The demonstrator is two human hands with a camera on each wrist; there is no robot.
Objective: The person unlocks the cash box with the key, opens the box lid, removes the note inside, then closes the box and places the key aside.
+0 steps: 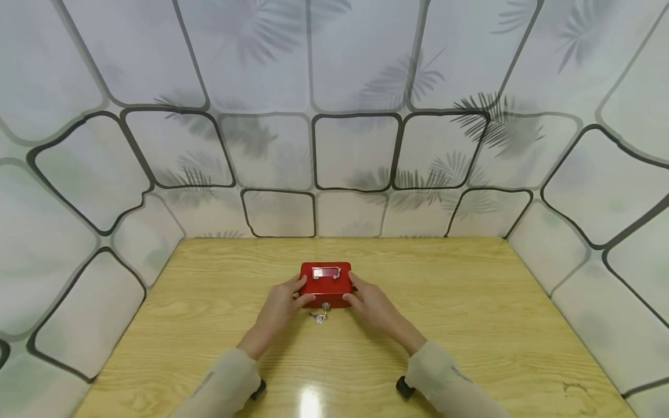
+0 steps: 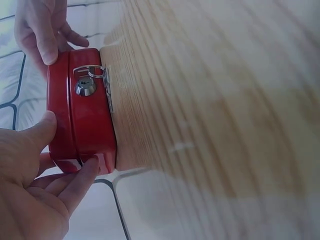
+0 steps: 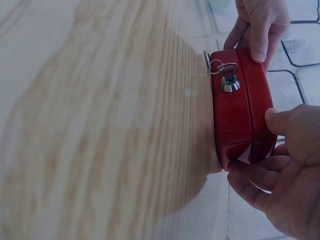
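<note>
A small red cash box (image 1: pixel 325 287) sits on the wooden table, its silver handle (image 1: pixel 320 267) folded on the lid. The lid is down. My left hand (image 1: pixel 277 307) grips its left end, thumb at the front upper edge and fingers at the side. At the opposite end my right hand (image 1: pixel 376 305) holds it the same way. In the left wrist view a round silver lock (image 2: pixel 85 87) shows on the front face. A key (image 3: pixel 228 69) is in the lock, and its ring carries more keys (image 1: pixel 319 318) that hang down by the table.
The wooden table (image 1: pixel 449 278) stretches out on all sides of the box. Behind it and at both sides stand pale fabric walls (image 1: pixel 355 151) with dark outlines and leaf prints. Dark bands (image 1: pixel 405 387) sit at the sleeves.
</note>
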